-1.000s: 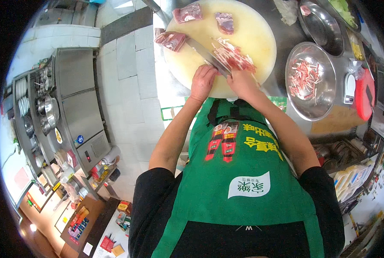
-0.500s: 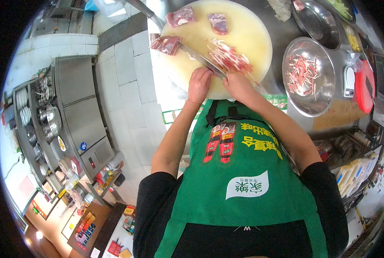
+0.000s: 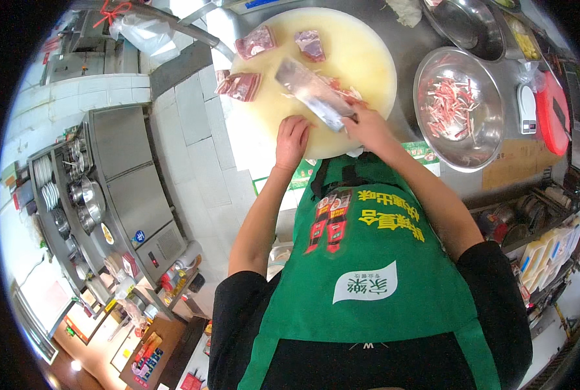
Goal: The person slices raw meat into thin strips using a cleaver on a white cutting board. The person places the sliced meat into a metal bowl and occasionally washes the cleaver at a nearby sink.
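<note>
My right hand (image 3: 370,130) grips the handle of a cleaver (image 3: 312,92), whose broad blade is tilted flat-side up over the round cutting board (image 3: 377,52). The blade looks slightly blurred. Beyond and beside it, shredded red-and-white meat (image 3: 353,95) is partly hidden. My left hand (image 3: 292,140) rests on the near part of the board, its fingers loosely bent and side by side, apart from the blade, with nothing visible in them. Toward the board's far left lie three raw meat chunks: one marbled piece (image 3: 255,42), a darker piece (image 3: 310,45) and layered meat (image 3: 240,86) at the edge.
Right of the board stands a steel bowl (image 3: 426,123) holding meat shreds (image 3: 453,104). Behind it is another metal basin (image 3: 468,32). A white kitchen scale (image 3: 527,107) and a red board (image 3: 551,114) with a knife lie farther right. A metal pipe (image 3: 199,32) crosses the upper left.
The cleaver has turned from edge-down beside the shreds to flat-side up, covering part of them. My left hand has come away from the blade. The whole view has shifted slightly.
</note>
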### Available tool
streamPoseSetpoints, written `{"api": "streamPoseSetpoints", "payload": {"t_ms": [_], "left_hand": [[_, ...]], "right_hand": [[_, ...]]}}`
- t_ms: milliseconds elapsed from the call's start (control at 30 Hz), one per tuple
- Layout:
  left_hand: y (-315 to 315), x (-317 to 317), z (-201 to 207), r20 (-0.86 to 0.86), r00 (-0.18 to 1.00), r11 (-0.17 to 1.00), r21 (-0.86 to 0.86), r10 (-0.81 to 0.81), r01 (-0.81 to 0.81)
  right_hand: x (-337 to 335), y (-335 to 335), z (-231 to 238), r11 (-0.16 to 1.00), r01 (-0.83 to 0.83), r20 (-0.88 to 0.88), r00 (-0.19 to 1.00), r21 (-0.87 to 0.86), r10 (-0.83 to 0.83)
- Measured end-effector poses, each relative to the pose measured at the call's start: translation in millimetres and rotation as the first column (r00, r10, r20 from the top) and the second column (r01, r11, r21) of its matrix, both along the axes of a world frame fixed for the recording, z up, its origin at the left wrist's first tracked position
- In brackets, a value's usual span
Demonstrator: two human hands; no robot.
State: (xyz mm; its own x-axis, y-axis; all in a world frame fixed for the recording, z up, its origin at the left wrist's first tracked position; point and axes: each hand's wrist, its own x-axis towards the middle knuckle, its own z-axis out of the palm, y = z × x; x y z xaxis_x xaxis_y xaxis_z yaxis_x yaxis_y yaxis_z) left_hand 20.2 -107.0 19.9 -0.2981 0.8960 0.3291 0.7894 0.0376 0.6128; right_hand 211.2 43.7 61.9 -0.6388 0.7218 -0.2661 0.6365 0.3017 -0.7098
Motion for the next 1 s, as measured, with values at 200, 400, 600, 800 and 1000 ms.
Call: {"api": "streamPoseSetpoints", "payload": {"t_ms": [200,400,600,800,1000], "left_hand": [[7,17,13,-0.072,0.983,0.984,-0.082,-0.167,0.161],[60,20,37,-0.235,0.893,0.919,-0.192,-0.384,0.344],[127,9,36,-0.380,0.738,0.830,-0.284,-0.558,0.481],[122,-6,-2,-0.150,0.933,0.943,-0.116,-0.326,0.311],[74,-21,3,0.303,0.951,0.989,0.106,0.063,-0.099]], "right_hand": [[93,20,-45,0.941,0.301,0.053,0.954,-0.155,-0.296],[129,14,-67,0.678,0.513,-0.030,0.786,-0.527,-0.618],[129,2,-64,0.683,0.567,-0.075,0.742,-0.461,-0.666],[127,-39,-52,0.729,0.607,-0.037,0.760,-0.316,-0.649],[37,-95,-5,0.767,0.573,-0.027,0.796,-0.288,-0.605]]}}
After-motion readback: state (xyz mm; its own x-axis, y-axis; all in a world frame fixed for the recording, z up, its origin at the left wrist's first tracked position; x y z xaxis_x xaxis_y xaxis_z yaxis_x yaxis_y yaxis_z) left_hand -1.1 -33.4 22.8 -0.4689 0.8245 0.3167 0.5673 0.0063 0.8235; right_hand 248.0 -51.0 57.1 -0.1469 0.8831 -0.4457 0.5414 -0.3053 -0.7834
